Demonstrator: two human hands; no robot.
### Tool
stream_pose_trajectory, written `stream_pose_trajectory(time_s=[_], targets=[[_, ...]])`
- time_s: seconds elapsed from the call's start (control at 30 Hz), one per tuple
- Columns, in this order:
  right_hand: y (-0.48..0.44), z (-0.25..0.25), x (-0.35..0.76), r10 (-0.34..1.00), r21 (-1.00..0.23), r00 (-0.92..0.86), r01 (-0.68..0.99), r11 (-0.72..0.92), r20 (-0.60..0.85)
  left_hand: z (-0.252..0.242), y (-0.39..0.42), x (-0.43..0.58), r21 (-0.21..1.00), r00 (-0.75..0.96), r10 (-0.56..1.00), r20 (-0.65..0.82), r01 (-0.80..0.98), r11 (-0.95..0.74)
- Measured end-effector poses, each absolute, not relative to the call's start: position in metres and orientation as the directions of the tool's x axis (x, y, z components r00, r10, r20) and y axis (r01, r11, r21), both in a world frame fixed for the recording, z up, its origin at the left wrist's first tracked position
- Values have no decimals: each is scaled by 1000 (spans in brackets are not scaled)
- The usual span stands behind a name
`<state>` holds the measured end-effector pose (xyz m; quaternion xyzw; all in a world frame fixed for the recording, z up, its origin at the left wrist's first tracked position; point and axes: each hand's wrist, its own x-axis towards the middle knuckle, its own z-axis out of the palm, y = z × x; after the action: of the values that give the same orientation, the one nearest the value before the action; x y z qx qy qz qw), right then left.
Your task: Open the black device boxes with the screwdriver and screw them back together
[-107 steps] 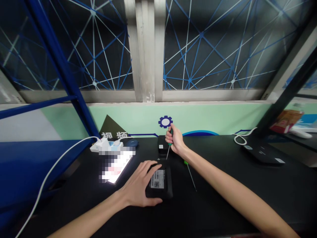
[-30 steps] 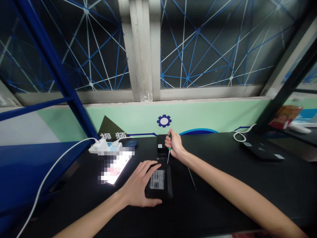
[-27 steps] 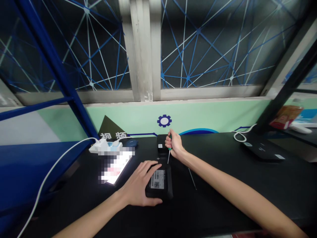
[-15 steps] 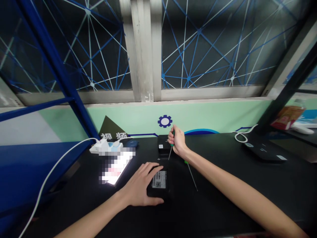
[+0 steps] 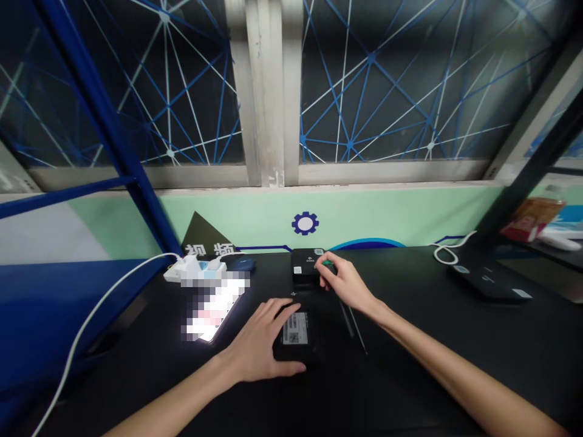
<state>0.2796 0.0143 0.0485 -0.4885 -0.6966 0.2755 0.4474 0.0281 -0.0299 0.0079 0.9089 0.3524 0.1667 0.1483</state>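
My left hand (image 5: 262, 340) spans a small black box (image 5: 296, 352) with a white printed label on top; the thumb is at its near edge and the fingers at its far edge. Farther back, my right hand (image 5: 344, 280) is closed around the green handle of a screwdriver (image 5: 327, 263), and its blurred shaft slants down beneath the wrist. Beside it lies a second screwdriver (image 5: 358, 331) on the table, its thin metal shaft showing and its handle hidden by my right hand. Another black box (image 5: 303, 261) stands just left of my right fingers.
On the left of the black table (image 5: 410, 376) are a lit phone (image 5: 216, 306), a white power strip (image 5: 195, 270) and a dark blue mouse (image 5: 243, 264). A flat black device (image 5: 489, 284) and a white cable (image 5: 446, 252) lie at the right. A wall runs behind.
My right hand has moved down and to the right, turning the screwdriver so its shaft now points toward me beside the other one. My left hand stays at the labelled box.
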Motion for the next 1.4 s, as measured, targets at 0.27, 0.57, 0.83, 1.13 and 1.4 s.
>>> stream_pose_trajectory(time_s=[0.27, 0.57, 0.83, 1.13, 1.4], targets=[[8, 38, 281, 915, -497, -217, 784, 371, 340, 10, -31, 30, 399, 694, 700, 170, 600, -693], [5, 21, 274, 917, -210, -270, 918, 337, 292, 12, -31, 30, 429, 678, 712, 183, 596, -679], [2, 18, 272, 919, -116, -282, 939, 323, 277, 13, -30, 27, 422, 682, 708, 182, 596, -683], [-17, 37, 271, 756, -200, -512, 758, 621, 406, 20, -20, 22, 379, 470, 801, 371, 711, -593], [-37, 37, 262, 646, -256, -711, 593, 763, 279, 22, -13, 16, 171, 403, 899, 169, 887, -430]])
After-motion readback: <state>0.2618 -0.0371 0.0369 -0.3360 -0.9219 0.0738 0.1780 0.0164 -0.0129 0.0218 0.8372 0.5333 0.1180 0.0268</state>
